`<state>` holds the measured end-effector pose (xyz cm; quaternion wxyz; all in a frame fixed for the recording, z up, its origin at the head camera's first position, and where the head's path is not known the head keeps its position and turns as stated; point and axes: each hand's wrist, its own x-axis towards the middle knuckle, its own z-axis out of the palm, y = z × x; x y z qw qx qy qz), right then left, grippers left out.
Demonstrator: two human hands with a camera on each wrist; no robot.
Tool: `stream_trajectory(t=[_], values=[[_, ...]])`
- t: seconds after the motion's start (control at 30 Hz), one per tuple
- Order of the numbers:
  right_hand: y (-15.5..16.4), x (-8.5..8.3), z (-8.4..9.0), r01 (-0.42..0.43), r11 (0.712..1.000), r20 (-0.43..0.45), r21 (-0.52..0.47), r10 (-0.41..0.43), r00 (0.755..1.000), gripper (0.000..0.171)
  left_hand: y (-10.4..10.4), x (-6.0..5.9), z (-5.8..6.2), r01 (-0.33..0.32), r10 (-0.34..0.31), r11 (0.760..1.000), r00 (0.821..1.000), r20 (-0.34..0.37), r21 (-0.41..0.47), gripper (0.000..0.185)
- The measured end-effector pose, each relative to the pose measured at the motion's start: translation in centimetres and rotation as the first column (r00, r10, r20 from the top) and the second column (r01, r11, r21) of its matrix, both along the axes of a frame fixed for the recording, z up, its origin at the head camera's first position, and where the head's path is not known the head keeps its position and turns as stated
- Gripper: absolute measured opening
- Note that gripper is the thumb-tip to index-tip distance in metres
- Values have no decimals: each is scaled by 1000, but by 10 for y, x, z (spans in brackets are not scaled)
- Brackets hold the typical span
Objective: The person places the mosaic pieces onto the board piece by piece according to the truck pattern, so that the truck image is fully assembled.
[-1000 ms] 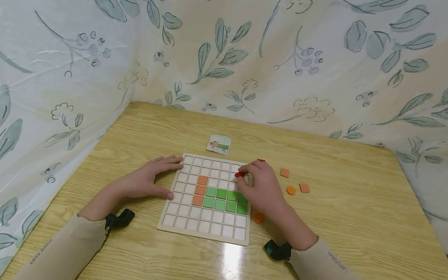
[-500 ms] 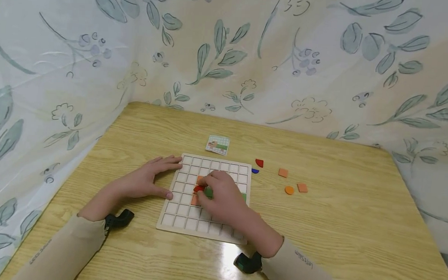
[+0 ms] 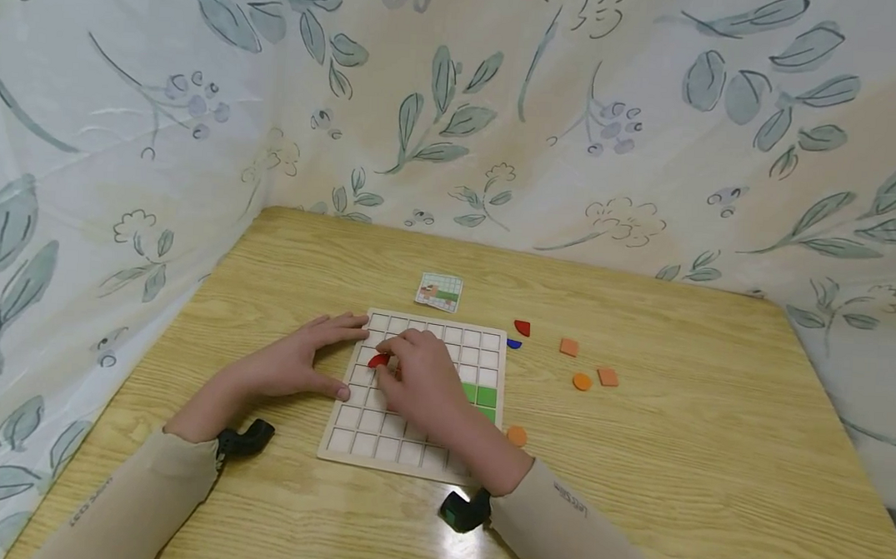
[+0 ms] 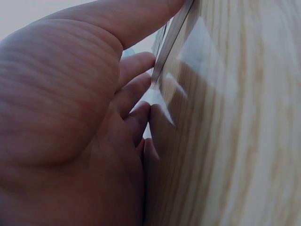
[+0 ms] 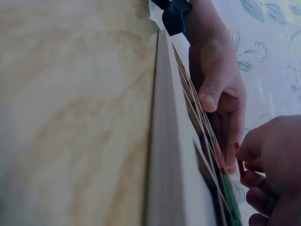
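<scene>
Over the wooden grid board (image 3: pixel 410 457), red curved piece (image 3: pixel 378 361) in right hand (image 3: pixel 421 378).

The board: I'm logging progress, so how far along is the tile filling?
Done: green tiles sit in the board. In hand: the right hand pinches a red piece over the left cells, while the left hand steadies the edge. Left: most cells are bare, and loose pieces lie on the table.
</scene>
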<state>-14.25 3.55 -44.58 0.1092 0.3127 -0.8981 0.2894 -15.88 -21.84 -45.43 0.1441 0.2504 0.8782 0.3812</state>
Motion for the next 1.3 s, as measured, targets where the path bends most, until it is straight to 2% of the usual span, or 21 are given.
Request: stream_trajectory(t=[0.3, 0.6, 0.87, 1.3], values=[[5, -12, -8, 43, 996, -34, 80, -40, 999, 19, 0, -2, -1, 12, -12, 1000, 1000, -1, -1, 89], [9, -14, -7, -8, 999, -32, 43, 9, 999, 17, 0, -2, 0, 23, -23, 1000, 1000, -1, 7, 89], [10, -15, -9, -22, 998, -58, 53, 25, 998, 15, 1, -2, 1, 22, -22, 999, 1000, 13, 25, 89], [10, -14, -8, -21, 997, -66, 68, 26, 997, 14, 0, 0, 2, 11, -11, 1000, 1000, 16, -2, 89]])
